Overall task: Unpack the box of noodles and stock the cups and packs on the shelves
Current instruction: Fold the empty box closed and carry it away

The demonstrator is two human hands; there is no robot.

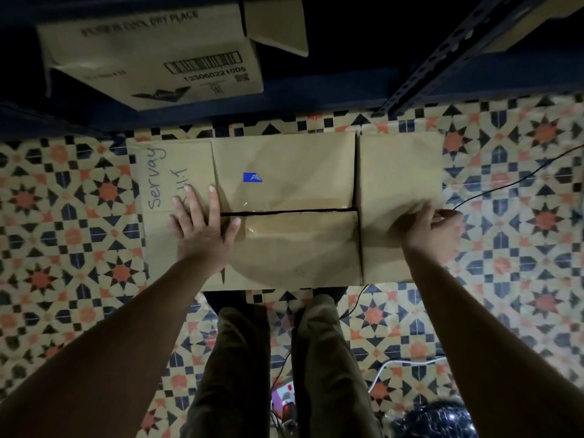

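A brown cardboard box point(284, 172) lies on the patterned tile floor in front of me, its two long top flaps meeting at a dark seam. Handwriting marks its left side flap and a small blue sticker point(252, 177) sits on the far flap. My left hand point(202, 229) rests flat with spread fingers on the left end of the box, by the seam. My right hand point(434, 230) grips the outer edge of the right side flap point(401, 172), fingers curled under it. No noodle cups or packs are visible.
A dark blue metal shelf rack point(420, 86) stands beyond the box, holding another printed carton point(151, 55) at upper left. Black and white cables point(493, 191) trail over the floor at right and near my legs. A dark bag point(436, 418) lies at lower right.
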